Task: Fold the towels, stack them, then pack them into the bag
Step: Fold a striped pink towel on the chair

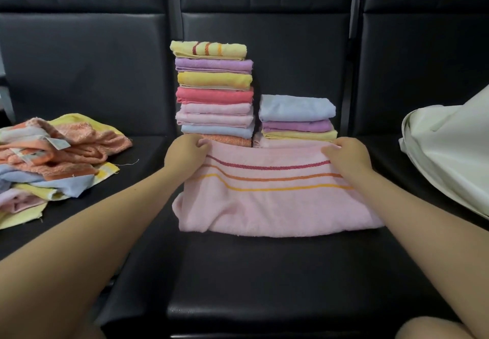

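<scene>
A pink towel (275,201) with red, orange and yellow stripes lies folded on the black seat in front of me. My left hand (185,150) pinches its far left corner and my right hand (346,153) pinches its far right corner. Behind it stands a tall stack of folded towels (214,92) with a yellow striped one on top. A shorter stack (296,119) with a blue towel on top sits to its right. A white bag (449,150) lies on the seat at the right.
A loose pile of unfolded towels (53,158) in orange, yellow, blue and pink covers the left seat. The black padded bench (264,285) has backrests close behind the stacks. My knee shows at the bottom right.
</scene>
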A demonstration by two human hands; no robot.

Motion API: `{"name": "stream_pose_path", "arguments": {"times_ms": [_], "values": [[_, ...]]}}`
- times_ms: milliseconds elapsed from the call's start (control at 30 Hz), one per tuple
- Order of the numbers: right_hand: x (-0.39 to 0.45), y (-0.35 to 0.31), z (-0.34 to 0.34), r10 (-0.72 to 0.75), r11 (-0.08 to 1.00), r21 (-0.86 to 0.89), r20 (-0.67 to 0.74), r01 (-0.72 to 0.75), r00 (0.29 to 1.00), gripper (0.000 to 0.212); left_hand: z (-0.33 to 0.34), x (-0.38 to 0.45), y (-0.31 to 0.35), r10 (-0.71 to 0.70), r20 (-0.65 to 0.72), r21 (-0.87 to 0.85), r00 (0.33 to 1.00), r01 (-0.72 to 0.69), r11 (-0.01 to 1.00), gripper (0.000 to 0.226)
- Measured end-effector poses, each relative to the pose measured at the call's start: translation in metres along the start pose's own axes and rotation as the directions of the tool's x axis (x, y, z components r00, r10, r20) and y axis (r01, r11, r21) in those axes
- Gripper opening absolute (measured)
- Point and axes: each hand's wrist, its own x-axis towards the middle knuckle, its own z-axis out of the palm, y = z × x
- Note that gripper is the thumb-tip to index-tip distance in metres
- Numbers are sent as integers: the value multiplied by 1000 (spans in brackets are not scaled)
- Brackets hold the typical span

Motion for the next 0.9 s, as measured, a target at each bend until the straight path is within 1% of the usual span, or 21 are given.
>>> {"name": "stream_pose_path", "arguments": {"times_ms": [67,100,167,200,267,367,500,567,633,700,733,767,800,833,867,900], "values": [[1,6,5,15,997,-74,2,-15,1000,25,11,2,0,-4,-4,33,1000,4,999,38],[2,10,7,12,988,-152,28,-8,1000,22,16,2,-2,7,9,59,1000,-8,998,34],[1,17,8,21,946,-323,140,25,990,17,25,0,-7,24,88,160,996,-38,986,21],[0,20,8,30,934,-356,182,38,983,20,29,-1,-11,24,138,200,990,-52,978,18],[-1,21,6,30,945,-323,214,42,976,20,31,-1,-16,10,211,223,977,-59,973,21],[-4,21,0,-18,961,-264,239,82,971,13,26,-1,-14,17,261,186,965,-68,980,24],[-10,24,-5,-12,991,-127,294,51,956,8,14,-4,-8,-49,343,169,938,-10,986,28],[-12,21,-10,-6,993,-107,332,44,943,15,7,-8,-5,-61,382,169,922,-5,986,28],[-16,16,-14,-5,991,-122,378,55,926,22,2,-11,-4,-75,403,157,912,12,987,24],[-21,13,-16,3,987,-149,411,64,912,17,-2,-14,-4,-82,411,128,908,31,991,14],[-25,12,-19,6,985,-156,423,67,906,17,-4,-17,-3,-91,422,60,902,73,996,7],[-28,12,-21,7,986,-152,428,64,904,22,-7,-19,-3,-101,443,-63,891,144,988,15],[-32,10,-24,7,991,-126,424,51,906,27,-11,-21,-2,-103,472,-221,875,231,948,27],[-36,9,-27,1,997,-74,402,32,915,28,-15,-23,1,-103,495,-382,863,322,866,34],[-42,6,-30,-5,1000,7,375,3,927,28,-21,-26,4,-101,494,-512,864,382,769,34],[-46,4,-33,-2,995,97,342,-34,940,27,-26,-27,8,-97,484,-603,870,411,684,27]]}}
